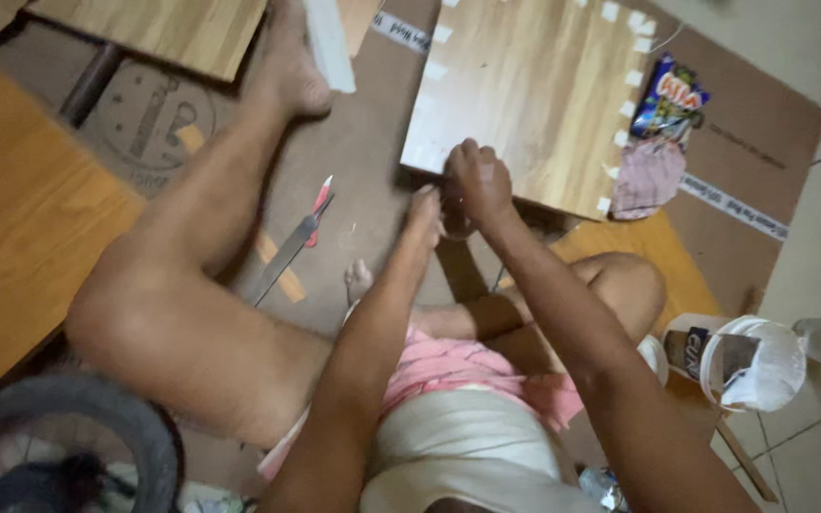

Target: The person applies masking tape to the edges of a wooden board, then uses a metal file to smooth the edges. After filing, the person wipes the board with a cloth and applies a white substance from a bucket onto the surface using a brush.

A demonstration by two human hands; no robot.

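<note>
Cardboard-covered floor point(372, 142): I see both hands, left hand point(427, 214) and right hand point(477, 180), fingers clenched at wood panel point(525, 95) edge; loose knife point(287, 252) beside leg risks cuts.

Head camera, looking steeply down

It sits close above the seated person's lap and arms, facing the cardboard-covered floor point(372, 142); no second view.

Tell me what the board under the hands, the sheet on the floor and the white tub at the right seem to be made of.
Board: seemingly wood or wood-look laminate, pale grain pattern, smooth sheen, white tape tabs along its edges. Floor sheet: looks like cardboard, matte brown with printed tape strips. Tub: probably plastic, translucent white and glossy. The right hand and left hand meet at the board's near edge.
</note>
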